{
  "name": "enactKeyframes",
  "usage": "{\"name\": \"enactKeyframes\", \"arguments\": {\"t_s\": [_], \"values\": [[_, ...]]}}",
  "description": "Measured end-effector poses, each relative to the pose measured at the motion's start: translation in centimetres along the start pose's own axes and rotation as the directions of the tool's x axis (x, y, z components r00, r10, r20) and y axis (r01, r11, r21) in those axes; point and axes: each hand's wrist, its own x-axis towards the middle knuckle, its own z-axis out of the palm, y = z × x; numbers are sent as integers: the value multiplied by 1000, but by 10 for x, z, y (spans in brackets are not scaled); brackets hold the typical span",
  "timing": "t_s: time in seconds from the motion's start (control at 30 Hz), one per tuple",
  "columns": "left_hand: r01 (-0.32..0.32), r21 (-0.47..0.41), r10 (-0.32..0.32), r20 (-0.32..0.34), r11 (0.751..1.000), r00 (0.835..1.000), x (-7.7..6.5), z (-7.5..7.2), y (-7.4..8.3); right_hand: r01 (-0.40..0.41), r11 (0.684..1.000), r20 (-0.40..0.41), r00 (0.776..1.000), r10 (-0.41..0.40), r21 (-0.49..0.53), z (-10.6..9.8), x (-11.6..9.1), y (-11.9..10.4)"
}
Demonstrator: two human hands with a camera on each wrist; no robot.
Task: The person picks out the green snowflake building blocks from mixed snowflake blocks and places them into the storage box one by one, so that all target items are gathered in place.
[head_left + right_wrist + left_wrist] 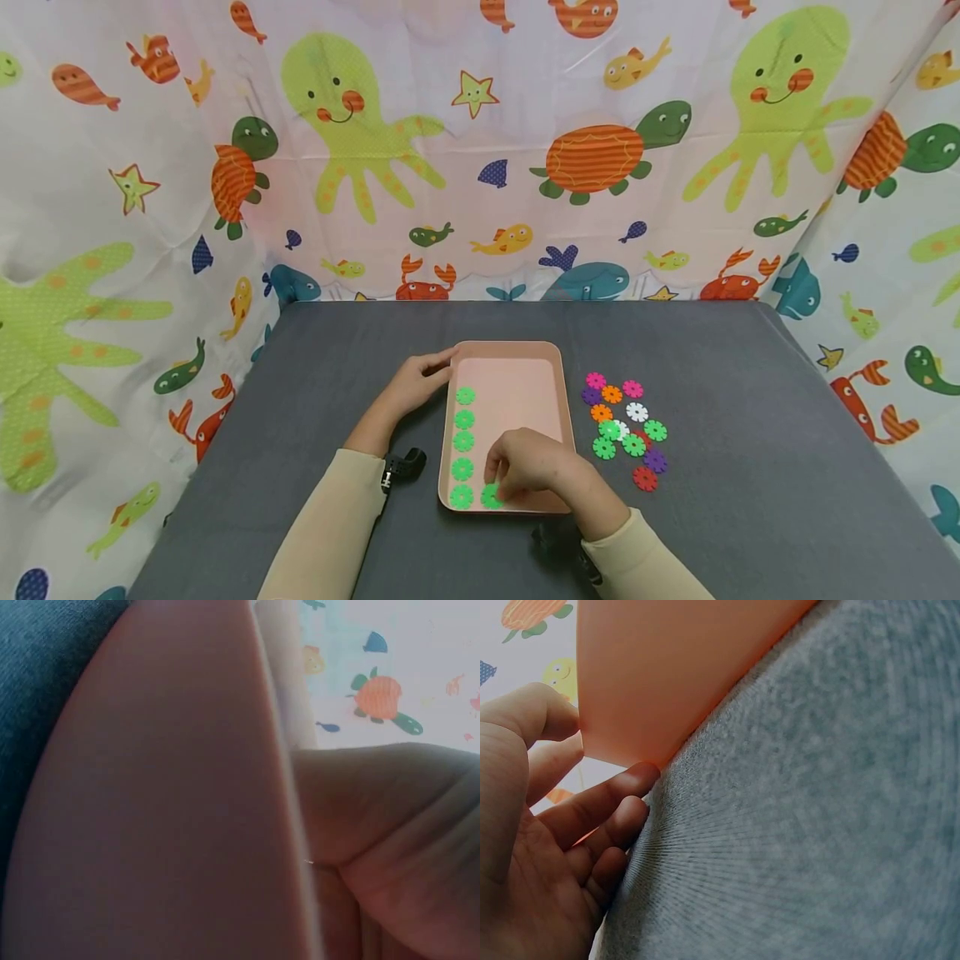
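Observation:
A pink rectangular tray (pixel 517 417) lies on the table, with a column of several green notched plastic discs (pixel 462 469) along its left side. My left hand (pixel 416 383) holds the tray's far left corner, thumb and fingertips at its wall (pixel 682 667) in the left wrist view. Inside the near end of the tray, my right hand (pixel 528 467) has its curled fingers on another green notched disc (pixel 491 497), right of the column's nearest one. In the right wrist view the tray wall (pixel 165 787) hides the fingertips and that disc.
To the right of the tray lies a loose group of notched discs, among them pink (pixel 632 389), orange (pixel 602 413), white (pixel 637 412), purple (pixel 655 460), red (pixel 644 478) and green (pixel 656 430). A grey cloth (pixel 720 500) covers the table. A printed curtain (pixel 480 150) surrounds it.

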Motion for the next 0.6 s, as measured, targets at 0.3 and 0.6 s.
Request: {"name": "enactKeyframes", "arguments": {"t_s": [0.3,0.6], "values": [[-12,7,12,1,1000,1000,0,1,-1,6,999,-114,993,-2,36,-40,-16,15],[-13,9,13,-12,1000,1000,2,1,-5,-286,954,-346,889,299,90,-95,-53,79]]}}
